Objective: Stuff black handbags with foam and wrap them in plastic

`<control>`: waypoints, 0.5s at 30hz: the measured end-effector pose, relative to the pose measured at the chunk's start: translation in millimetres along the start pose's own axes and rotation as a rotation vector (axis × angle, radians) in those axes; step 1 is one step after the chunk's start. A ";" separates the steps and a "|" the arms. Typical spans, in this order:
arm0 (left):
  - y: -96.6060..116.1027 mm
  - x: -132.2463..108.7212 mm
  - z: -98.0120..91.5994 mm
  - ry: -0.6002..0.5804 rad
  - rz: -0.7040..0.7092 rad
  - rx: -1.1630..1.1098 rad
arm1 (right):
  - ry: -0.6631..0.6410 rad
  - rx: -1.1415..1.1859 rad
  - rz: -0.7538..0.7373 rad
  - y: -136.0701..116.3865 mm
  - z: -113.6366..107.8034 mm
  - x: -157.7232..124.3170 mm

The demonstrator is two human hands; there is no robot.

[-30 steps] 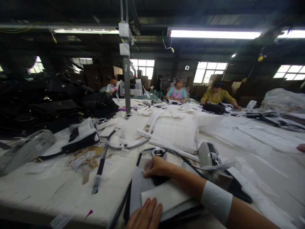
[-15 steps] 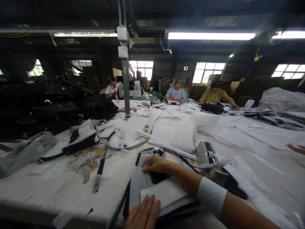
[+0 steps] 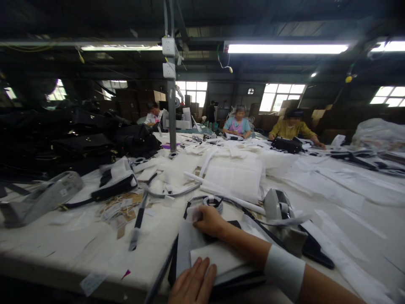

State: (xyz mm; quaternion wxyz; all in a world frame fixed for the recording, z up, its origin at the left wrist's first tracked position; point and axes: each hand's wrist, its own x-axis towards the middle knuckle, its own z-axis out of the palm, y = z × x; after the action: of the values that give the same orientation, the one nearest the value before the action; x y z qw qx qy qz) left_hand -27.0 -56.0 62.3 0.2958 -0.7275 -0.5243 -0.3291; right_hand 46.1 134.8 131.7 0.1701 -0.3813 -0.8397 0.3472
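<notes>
A flat black bag piece (image 3: 202, 242) wrapped in white foam sheet (image 3: 218, 258) lies at the table's near edge. My left hand (image 3: 193, 284) rests flat on its near end, fingers stretched out together. My right hand (image 3: 210, 221) reaches across to the far end and its fingers are curled on the edge of the white wrapping (image 3: 193, 215). A white band circles my right forearm. A roll of tape (image 3: 212, 202) sits just beyond my right hand.
A tape dispenser (image 3: 278, 204) stands right of my right arm. Black straps, paper tags (image 3: 122, 209) and white foam sheets (image 3: 234, 175) cover the table. Black bags (image 3: 79, 143) pile at the left. A metal post (image 3: 171, 97) rises mid-table. Three people sit at the far end.
My right hand has drawn slightly nearer and curled more on the white wrapping. My left hand has stayed on the near end. The view has shifted a little.
</notes>
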 end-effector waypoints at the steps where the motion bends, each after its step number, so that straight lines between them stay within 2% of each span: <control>1: -0.4 0.9 -0.9 -0.001 0.014 0.014 | 0.008 0.031 -0.006 1.3 -3.9 -1.4; 5: -1.7 2.5 -3.2 -0.005 0.086 0.076 | -0.023 0.202 -0.014 9.4 -11.0 -3.0; 9: -1.1 0.9 -3.8 -0.009 0.066 0.096 | -0.019 0.318 -0.007 14.5 -6.3 -8.3; 12: 0.3 -0.5 -2.1 -0.013 0.057 0.079 | -0.006 0.345 -0.022 9.6 -2.6 -23.5; 15: 2.7 0.0 1.5 0.031 0.008 0.033 | -0.004 0.332 -0.085 -4.0 0.5 -48.3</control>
State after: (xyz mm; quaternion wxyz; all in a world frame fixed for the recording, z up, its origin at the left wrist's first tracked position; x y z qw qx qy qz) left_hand -24.2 -55.5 61.2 0.3172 -0.7195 -0.5220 -0.3305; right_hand 75.2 96.0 133.1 0.2434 -0.3114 -0.7867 0.4743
